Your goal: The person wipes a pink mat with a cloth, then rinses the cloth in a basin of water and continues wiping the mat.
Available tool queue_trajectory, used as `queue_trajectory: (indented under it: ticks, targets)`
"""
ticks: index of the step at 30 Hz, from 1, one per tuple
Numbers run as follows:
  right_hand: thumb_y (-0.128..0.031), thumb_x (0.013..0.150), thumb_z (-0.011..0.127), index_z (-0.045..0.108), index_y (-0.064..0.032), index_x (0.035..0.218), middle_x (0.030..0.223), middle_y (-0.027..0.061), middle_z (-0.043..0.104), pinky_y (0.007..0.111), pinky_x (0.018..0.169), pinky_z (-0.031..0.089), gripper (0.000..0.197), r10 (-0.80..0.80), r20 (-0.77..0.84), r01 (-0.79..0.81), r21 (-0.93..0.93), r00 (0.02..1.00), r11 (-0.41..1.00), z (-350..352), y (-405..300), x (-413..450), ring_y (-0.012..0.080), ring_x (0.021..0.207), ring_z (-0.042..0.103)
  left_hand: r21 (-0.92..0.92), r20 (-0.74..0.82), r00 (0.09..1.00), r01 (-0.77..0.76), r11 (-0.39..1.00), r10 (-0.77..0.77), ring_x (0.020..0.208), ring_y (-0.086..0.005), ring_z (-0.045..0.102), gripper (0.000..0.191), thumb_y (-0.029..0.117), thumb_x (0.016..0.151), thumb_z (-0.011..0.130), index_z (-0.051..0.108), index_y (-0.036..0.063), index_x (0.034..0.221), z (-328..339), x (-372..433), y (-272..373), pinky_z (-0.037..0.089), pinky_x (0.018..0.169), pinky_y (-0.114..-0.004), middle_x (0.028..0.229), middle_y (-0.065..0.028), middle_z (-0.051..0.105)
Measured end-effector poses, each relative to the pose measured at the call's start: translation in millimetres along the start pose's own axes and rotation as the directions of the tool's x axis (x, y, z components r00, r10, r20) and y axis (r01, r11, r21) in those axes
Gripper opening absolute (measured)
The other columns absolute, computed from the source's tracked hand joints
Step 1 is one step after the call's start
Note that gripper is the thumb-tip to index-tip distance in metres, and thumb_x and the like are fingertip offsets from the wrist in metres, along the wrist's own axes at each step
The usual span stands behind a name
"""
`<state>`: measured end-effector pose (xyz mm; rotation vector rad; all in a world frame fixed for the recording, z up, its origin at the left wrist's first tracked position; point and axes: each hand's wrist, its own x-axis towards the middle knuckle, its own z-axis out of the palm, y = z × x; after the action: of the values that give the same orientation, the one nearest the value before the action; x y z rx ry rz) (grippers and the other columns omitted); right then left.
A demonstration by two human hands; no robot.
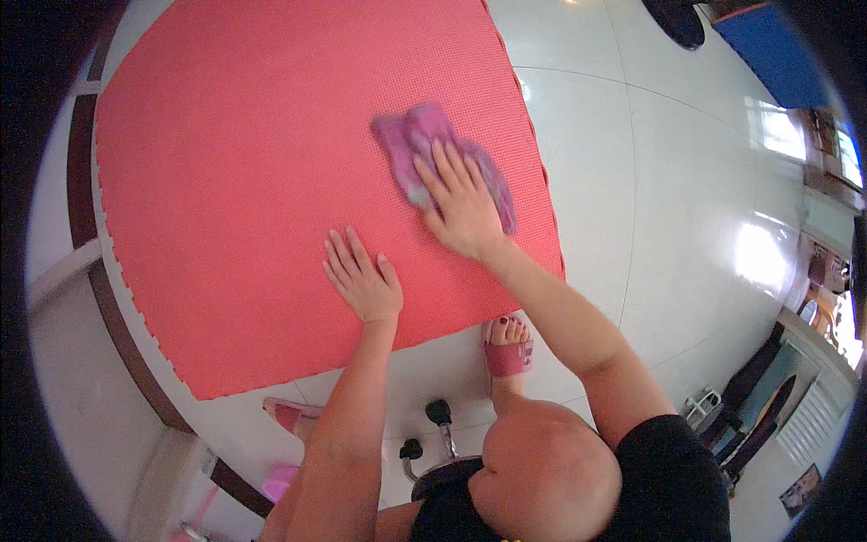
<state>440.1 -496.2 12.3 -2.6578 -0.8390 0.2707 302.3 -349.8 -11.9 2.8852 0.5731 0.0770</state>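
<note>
A large red foam mat (257, 203) with a waffle texture and toothed edges lies before me. My right hand (464, 210) presses a crumpled purple cloth (427, 125) against the mat, near its right edge. The fingers are spread over the cloth, which looks slightly blurred and has a paler grey patch by the thumb. My left hand (364, 281) rests palm down on bare mat, to the left of the cloth and closer to me. Its fingers are a little apart and it holds nothing.
Pale floor tiles (582, 149) surround the mat. My foot in a pink slipper (506, 359) is at its near edge. A wheeled stool (447, 467) is beneath me. A blue mat (779, 54) lies far right. A pink plastic object (278, 481) is at lower left, near the wall.
</note>
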Motion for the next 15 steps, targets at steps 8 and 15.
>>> queue_trajectory:
  ticks: [8, 15]
  targets:
    - [-0.039, 0.094, 0.042, 0.028, -0.0058, 0.145, 0.152, 0.018, 0.021, 0.046, 0.116, 0.012, 0.063, 0.122, 0.164, -0.127, 0.021, 0.979, 0.992, -14.5, 4.5, -90.5, 0.031, 0.142, 0.018, -0.021, 0.012, 1.0, 0.022, 1.0, -0.022, 0.141, -0.0373, 0.018, 0.06, 0.031, 0.095, 0.038, 0.024, 0.0051, 0.147, 0.2, 0.0, 1.7, 0.013, 0.113, -0.053, 0.153, -0.02, 0.019]
    - [-0.047, 0.094, 0.038, 0.024, -0.0142, 0.148, 0.152, 0.0198, 0.019, 0.051, 0.115, 0.009, 0.065, 0.23, -0.175, -0.253, -0.128, 0.957, 0.959, -1.9, 51.8, -5.7, 0.0357, 0.142, 0.016, 0.001, 0.038, 0.999, 0.017, 1.0, -0.017, 0.141, -0.0376, 0.017, 0.061, 0.029, 0.094, 0.038, 0.021, 0.003, 0.147, -4.1, -1.5, 2.6, 0.012, 0.113, -0.053, 0.153, -0.0202, 0.018]
